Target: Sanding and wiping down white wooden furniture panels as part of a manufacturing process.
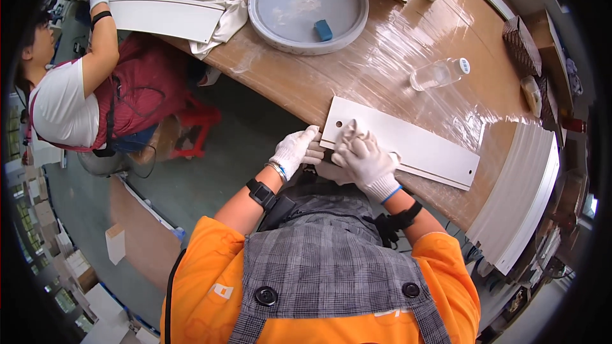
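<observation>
A long white panel [408,140] lies at the table's near edge, with a small hole close to each end. My left hand [297,151], in a white knit glove, grips the panel's left end at the corner. On the panel's left part rests my right hand [370,164], also gloved, its fingers closed over a bunched white cloth [354,132] pressed against the surface. Part of the cloth hangs over the near edge. The fingertips of my right hand are partly hidden in its folds.
Plastic film covers the brown table [389,64]. On it are a grey round tub lid [280,22] holding a blue block [323,30], and a clear bottle [440,74] lying down. White panels [519,191] are stacked at right. A co-worker [95,89] handles another panel [166,18] at left.
</observation>
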Demonstrator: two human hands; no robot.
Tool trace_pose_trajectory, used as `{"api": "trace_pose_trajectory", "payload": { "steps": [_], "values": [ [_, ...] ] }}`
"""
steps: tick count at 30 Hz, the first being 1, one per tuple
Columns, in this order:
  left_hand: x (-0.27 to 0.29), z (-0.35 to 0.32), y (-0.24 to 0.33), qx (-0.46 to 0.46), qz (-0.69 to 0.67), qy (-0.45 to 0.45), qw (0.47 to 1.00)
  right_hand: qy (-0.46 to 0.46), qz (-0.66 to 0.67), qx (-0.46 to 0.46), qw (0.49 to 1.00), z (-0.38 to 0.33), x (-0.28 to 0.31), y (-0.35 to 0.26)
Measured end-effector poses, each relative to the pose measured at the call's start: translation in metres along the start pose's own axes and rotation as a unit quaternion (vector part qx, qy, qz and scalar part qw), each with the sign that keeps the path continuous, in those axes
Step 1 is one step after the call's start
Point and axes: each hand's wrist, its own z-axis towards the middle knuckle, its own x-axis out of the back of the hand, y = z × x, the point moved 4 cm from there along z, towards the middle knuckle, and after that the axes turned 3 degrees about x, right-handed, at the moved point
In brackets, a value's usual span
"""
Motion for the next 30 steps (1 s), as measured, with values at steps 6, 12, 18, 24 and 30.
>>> {"api": "trace_pose_trajectory", "payload": {
  "steps": [6, 12, 18, 24, 30],
  "values": [
    [-0.010, 0.009, 0.012, -0.055, 0.210, 0.049, 0.975, 0.057, -0.123, 0.046, 0.990, -0.010, -0.017, -0.004],
    [-0.015, 0.012, 0.016, -0.051, 0.249, 0.052, 0.966, 0.118, -0.047, -0.056, 0.990, -0.044, -0.062, 0.019],
    [-0.014, 0.013, 0.023, -0.050, 0.275, 0.046, 0.959, 0.126, 0.032, -0.361, 0.923, -0.195, -0.032, 0.109],
    [-0.013, 0.013, 0.026, -0.027, 0.293, 0.045, 0.955, 0.014, -0.072, -0.614, 0.786, -0.286, -0.002, 0.149],
    [-0.014, 0.013, 0.028, -0.023, 0.314, 0.042, 0.948, -0.063, -0.027, -0.681, 0.729, -0.324, 0.028, 0.187]
  ]
}}
